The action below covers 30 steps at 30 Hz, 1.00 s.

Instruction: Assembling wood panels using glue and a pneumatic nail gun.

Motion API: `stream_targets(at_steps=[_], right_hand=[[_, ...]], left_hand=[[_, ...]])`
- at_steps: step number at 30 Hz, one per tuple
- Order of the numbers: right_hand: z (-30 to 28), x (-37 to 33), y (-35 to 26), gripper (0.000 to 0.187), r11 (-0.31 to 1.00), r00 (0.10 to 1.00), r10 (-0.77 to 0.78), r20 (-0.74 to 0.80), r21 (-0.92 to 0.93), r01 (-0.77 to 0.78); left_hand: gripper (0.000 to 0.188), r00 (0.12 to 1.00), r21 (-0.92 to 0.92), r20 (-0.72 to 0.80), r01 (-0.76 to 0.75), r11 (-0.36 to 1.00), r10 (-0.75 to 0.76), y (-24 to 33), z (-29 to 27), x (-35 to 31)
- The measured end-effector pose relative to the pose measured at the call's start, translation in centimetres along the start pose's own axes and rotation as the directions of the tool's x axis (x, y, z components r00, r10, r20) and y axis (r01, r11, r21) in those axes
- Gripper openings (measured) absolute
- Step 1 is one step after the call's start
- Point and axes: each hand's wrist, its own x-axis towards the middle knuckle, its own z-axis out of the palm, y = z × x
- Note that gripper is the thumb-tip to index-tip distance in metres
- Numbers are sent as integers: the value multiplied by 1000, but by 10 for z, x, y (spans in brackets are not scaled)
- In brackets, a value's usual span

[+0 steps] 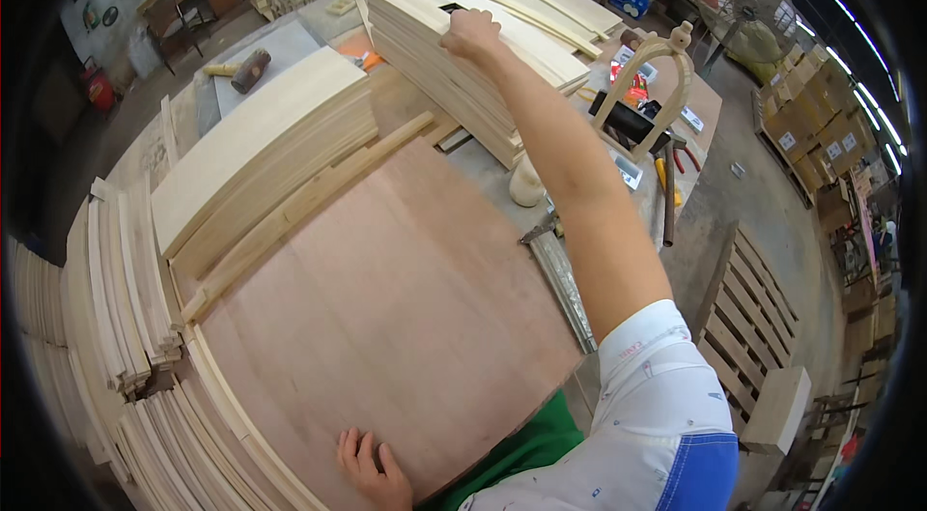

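Note:
My right hand [471, 33] reaches far across the bench and rests on top of a tall stack of pale curved wooden slats [454, 57], fingers curled over the top piece near a dark slot. Whether it grips the piece I cannot tell. My left hand [372, 470] lies flat with fingers apart on the near edge of a large reddish plywood sheet [386, 308], holding nothing. A second stack of pale curved boards [261, 144] sits left of the sheet, with a long wooden strip [299, 212] along its edge.
Many thin curved slats [116, 318] pile up at the left and near-left. A mallet [249, 70] lies at the back left, an arched wooden frame [649, 76] and hand tools [668, 183] at the right. A metal square [565, 284] lies by the sheet. A pallet [748, 318] stands on the floor.

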Motion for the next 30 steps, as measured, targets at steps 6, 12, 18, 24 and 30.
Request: stream_targets(at_steps=[6,12,18,24,30], right_hand=[[-56,-21,-15,33,983,973,-183,-138,-47,178],[-77,-122,-79,40,730,702,-647,-298,25,683],[-31,-272,-92,50,363,409,-911,-56,363,858],[58,-314,-88,48,415,373,-907,196,561,716],[83,-300,-103,47,430,373,-902,217,531,730]], left_hand=[[26,999,10,-9,-44,999,44,4,-1,-4],[28,999,-25,-54,0,1000,-2,-13,2,-4],[35,984,-224,-176,-21,974,-19,-4,-14,4],[38,974,-100,-217,-92,991,69,-27,-27,12],[36,968,-35,-221,-134,990,123,-43,-31,47]])
